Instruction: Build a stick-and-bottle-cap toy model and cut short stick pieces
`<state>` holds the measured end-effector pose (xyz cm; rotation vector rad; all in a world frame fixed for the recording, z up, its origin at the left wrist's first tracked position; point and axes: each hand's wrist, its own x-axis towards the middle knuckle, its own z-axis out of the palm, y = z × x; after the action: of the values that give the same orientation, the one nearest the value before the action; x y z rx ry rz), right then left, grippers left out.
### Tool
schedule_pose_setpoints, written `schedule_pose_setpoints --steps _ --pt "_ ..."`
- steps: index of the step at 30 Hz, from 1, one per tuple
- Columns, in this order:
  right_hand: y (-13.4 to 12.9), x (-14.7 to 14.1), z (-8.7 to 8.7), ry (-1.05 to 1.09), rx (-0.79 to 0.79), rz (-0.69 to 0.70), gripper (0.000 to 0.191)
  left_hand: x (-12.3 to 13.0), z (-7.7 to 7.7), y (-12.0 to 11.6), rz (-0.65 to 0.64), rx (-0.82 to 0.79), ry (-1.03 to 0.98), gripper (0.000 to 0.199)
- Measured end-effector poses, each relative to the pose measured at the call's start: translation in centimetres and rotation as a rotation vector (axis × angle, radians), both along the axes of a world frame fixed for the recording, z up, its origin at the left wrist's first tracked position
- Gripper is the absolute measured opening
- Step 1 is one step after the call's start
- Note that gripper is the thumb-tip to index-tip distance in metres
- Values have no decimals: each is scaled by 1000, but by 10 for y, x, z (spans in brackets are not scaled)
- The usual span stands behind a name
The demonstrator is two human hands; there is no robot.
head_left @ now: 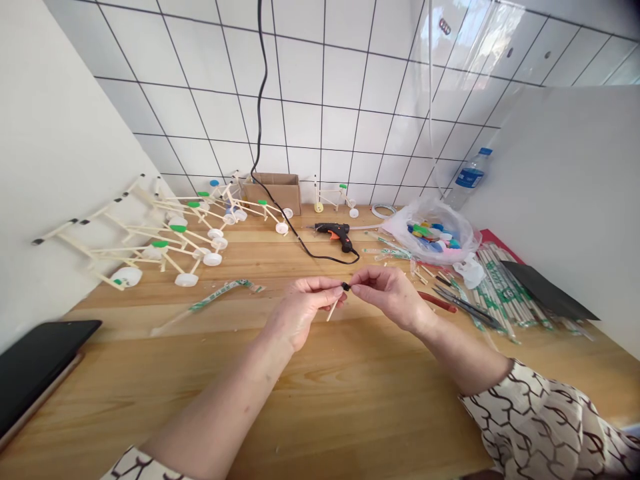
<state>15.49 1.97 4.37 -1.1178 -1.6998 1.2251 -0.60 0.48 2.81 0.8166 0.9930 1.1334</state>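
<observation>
Over the middle of the wooden table (310, 400), my left hand (303, 307) is closed around a thin pale wooden stick (332, 311). A small black piece (345, 287) sits at the stick's upper end, between the fingertips of both hands. My right hand (390, 297) pinches at that black piece from the right. Whether the piece is paper or tape I cannot tell. Beyond the hands lies a black glue gun (336, 233) with an orange trigger. Scissors (467, 307) and a tool with red handles (437, 302) rest beside my right forearm.
Several stick-built bicycle models (170, 247) with white cap wheels stand at left; another model (334, 198) stands by a cardboard box (275, 193). A bag of bottle caps (433, 230), wrapped chopsticks (500, 287), black sheet (547, 290) and bottle (469, 179) are right. A black cord (260, 87) hangs down.
</observation>
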Motion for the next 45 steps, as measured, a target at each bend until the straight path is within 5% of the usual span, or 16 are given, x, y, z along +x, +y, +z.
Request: schedule_pose_setpoints --steps 15,45 --pt "0 1 0 -26 -19 30 10 0 -4 0 -47 53 38 11" --pt "0 -1 -1 77 -162 -52 10 4 1 -6 86 207 313 10"
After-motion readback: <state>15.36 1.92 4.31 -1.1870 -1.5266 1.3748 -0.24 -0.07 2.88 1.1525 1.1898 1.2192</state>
